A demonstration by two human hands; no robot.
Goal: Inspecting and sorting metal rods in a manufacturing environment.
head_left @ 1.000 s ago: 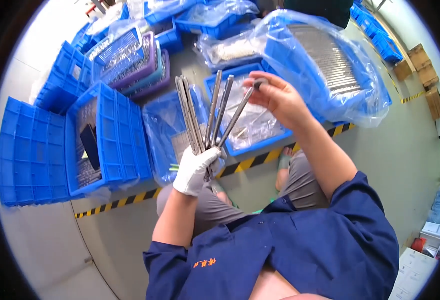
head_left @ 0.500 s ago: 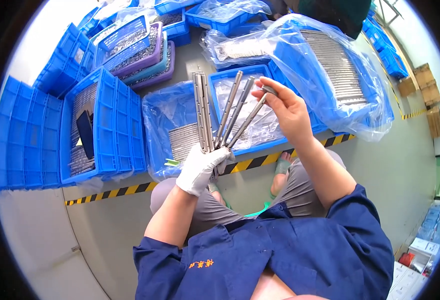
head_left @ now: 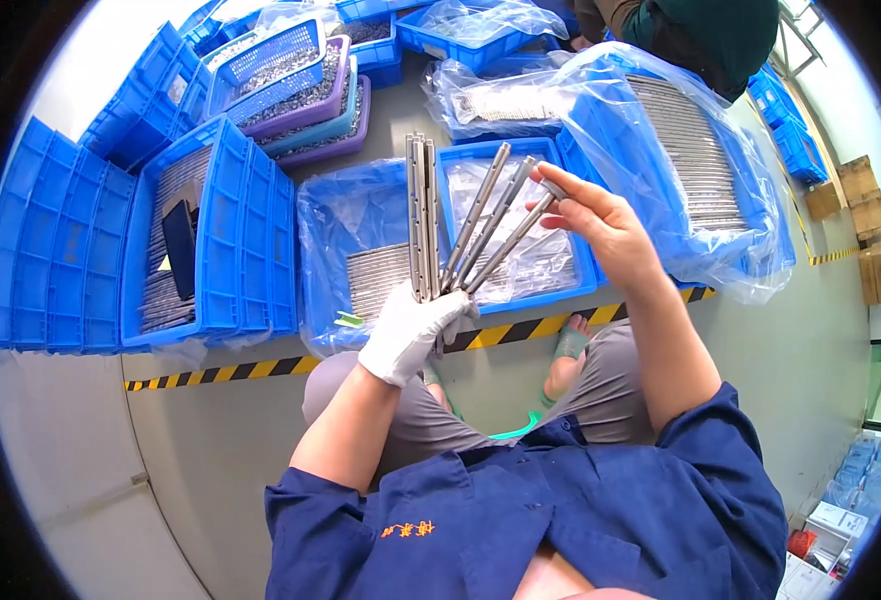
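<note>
My left hand (head_left: 406, 332), in a white glove, is closed round the lower ends of several slim metal rails (head_left: 422, 220) with small holes along them. Some stand upright in a tight bundle; three others fan out to the right. My bare right hand (head_left: 611, 235) pinches the upper end of the rightmost rail (head_left: 509, 243) between thumb and fingers. A short grey piece shows at those fingertips, too small to make out. Below the bundle, more rails (head_left: 376, 280) lie side by side in a plastic-lined blue crate (head_left: 313, 215).
Right of it stands a blue crate (head_left: 551, 298) holding clear plastic. Further right, a bagged crate (head_left: 601, 120) is full of rails. At left, stacked blue crates (head_left: 223, 230) carry rails and a dark phone (head_left: 178, 245). Purple baskets (head_left: 336, 95) hold small parts. Another person (head_left: 706, 45) is at the back.
The view has shifted slightly, so the crates sit a little further right. My right hand stays at the rightmost rail's tip, its fingers turned a little. The left hand keeps its hold.
</note>
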